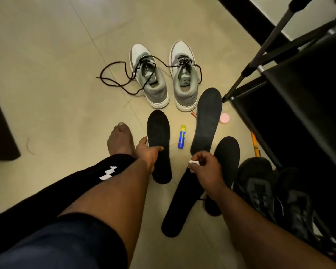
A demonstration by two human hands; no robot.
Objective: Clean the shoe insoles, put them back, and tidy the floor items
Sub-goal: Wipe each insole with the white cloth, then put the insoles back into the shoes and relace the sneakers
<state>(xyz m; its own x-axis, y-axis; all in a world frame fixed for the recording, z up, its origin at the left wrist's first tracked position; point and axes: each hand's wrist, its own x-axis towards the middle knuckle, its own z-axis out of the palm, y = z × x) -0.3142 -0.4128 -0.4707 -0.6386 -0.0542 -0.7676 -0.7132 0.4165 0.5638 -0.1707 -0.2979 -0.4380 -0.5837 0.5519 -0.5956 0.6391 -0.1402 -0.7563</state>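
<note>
My left hand [147,153] grips the edge of a black insole [158,140] lying lengthwise just in front of my bare foot [120,138]. My right hand [207,166] is closed on a small white wipe [194,162]. The near end of a second, longer black insole [207,117] meets its fingers. Two more black insoles lie below my right hand, one [227,158] to the right and one [177,210] nearer me. A pair of grey and white sneakers [184,82] with loose black laces stands farther out on the tiled floor.
A blue and yellow tube [182,136] lies between the two held insoles. A pink round lid [225,118], a small red item [193,114] and a yellow stick [254,144] lie near a black shoe rack [299,90] on the right. Black shoes [258,183] sit beside it.
</note>
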